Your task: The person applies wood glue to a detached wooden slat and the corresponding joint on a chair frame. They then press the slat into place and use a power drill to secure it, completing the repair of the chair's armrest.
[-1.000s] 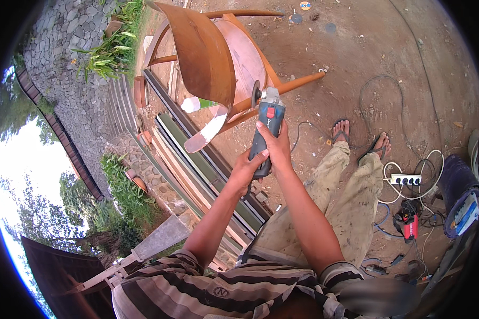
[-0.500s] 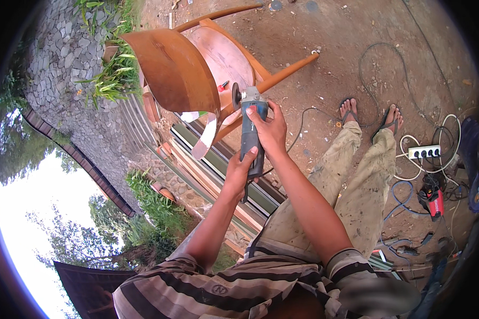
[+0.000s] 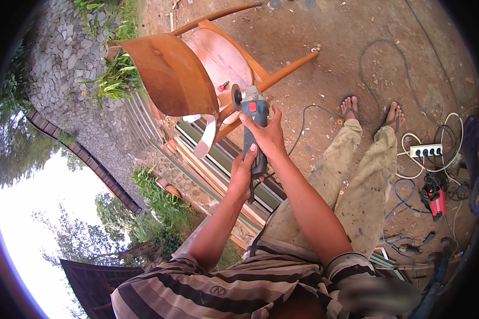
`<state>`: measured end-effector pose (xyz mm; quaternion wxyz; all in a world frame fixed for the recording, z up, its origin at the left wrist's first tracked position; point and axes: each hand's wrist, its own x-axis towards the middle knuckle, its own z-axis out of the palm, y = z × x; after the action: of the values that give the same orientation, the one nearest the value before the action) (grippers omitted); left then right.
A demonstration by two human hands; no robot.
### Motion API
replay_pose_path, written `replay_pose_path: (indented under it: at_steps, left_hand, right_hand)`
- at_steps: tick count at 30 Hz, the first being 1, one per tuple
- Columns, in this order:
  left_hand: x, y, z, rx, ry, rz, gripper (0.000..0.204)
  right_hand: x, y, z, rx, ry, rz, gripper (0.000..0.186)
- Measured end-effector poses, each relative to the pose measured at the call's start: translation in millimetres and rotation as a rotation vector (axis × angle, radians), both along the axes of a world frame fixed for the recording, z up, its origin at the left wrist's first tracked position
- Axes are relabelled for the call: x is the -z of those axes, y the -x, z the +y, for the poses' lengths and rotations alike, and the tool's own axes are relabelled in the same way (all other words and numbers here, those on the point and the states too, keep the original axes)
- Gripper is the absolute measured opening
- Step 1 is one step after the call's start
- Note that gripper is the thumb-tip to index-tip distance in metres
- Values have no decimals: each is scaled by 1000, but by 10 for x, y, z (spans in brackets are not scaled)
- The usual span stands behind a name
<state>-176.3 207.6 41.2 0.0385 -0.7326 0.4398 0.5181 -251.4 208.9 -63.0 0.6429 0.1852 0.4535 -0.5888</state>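
Observation:
I hold a blue-grey angle grinder (image 3: pixel 253 112) with both hands. My right hand (image 3: pixel 269 134) wraps the body near the head, just below its red switch. My left hand (image 3: pixel 244 173) grips the rear handle lower down. The grinder's disc (image 3: pixel 236 97) sits at the upper left end, close to the rear edge of a wooden chair (image 3: pixel 197 64). The chair has a curved brown backrest (image 3: pixel 167 74), a round pale seat and orange-brown legs. The disc's contact with the wood cannot be told.
A black cord (image 3: pixel 308 114) trails over the dirt ground. To the right lie a white power strip (image 3: pixel 432 150), coiled cables and a red tool (image 3: pixel 435 195). My sandalled feet (image 3: pixel 370 109) rest ahead. Stacked boards (image 3: pixel 218 175) and a stone wall (image 3: pixel 64 64) are on the left.
My view has swung, so the chair and grinder sit lower and more central. Both hands keep the same hold; the grinder head stays beside the chair's seat edge.

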Motion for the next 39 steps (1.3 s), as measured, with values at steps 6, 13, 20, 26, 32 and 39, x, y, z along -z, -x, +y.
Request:
replay_pose_path:
  at_steps: [6,13,20,26,32,39]
  left_hand:
    - [24,-96,302,66,105,-105,49]
    - [-280,-106,618,164,157,-277,47]
    - [-420,200,911,563,565,-473,62]
    - [-563,434,1325,992,526,56,55]
    - [-552,701,1519,1055,366,227,48]
    - [-520,701,1485,1016,380,221,47]
  right_hand:
    - [260,-364,156,-44,158,-74,55]
    - [390,-196,86,-14,275,-298,44]
    - [338,-301,-152,91,420,-378,42]
    - [261,-198,-178,77,457,-437,41]
    - [281,-252,-329,43,386,-374,42]
    - [298,-214,-256,29,448,-415,39]
